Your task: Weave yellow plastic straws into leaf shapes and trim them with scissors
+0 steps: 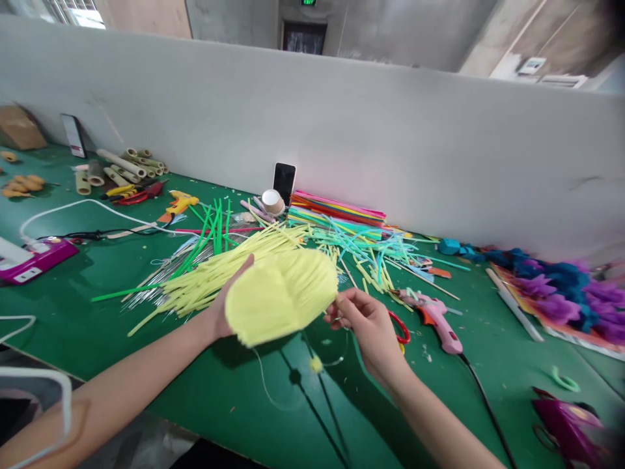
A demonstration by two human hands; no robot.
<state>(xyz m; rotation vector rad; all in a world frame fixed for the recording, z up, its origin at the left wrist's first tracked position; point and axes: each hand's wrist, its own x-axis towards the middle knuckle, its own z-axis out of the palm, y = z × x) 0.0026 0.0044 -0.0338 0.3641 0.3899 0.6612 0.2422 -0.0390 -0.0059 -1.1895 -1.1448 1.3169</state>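
A flat, ribbed pale-yellow fan-shaped piece (283, 293) is held up over the green table, slightly blurred. My left hand (225, 303) grips it from its left side, with most of the fingers hidden behind it. The fingertips of my right hand (364, 322) are pinched together at its right edge. Below the piece hangs a thin clear thread, and a small yellow ball (316, 364) sits on a thin dark stem. Behind my hands lies a heap of yellow pipe cleaners (209, 277). Red-handled scissors (401, 327) lie partly hidden beside my right hand.
A pink glue gun (439, 319) with a black cord lies on the right, a yellow glue gun (181, 202) at the left. Coloured pipe cleaners (342, 212), a paper cup (272, 202) and a phone (284, 179) stand by the grey partition (312, 111). Purple flowers (556, 306) lie far right.
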